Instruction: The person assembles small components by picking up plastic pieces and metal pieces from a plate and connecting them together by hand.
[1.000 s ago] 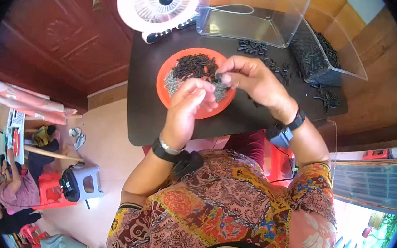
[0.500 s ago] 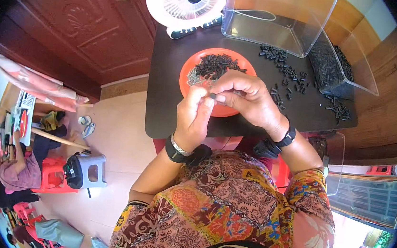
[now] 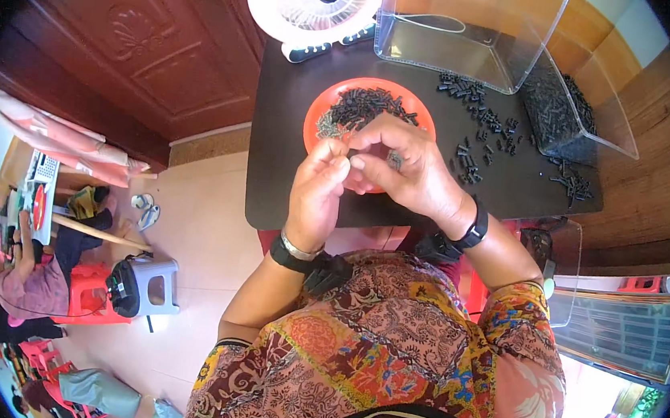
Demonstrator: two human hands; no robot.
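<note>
The left hand and right hand meet fingertip to fingertip over the near rim of the round orange plastic plate, pinched together on something too small to make out. A slip could drop it among the small black cylindrical parts heaped there, or nudge loose ones off the dark tabletop.

Head-worn fisheye, close, looking down
</note>
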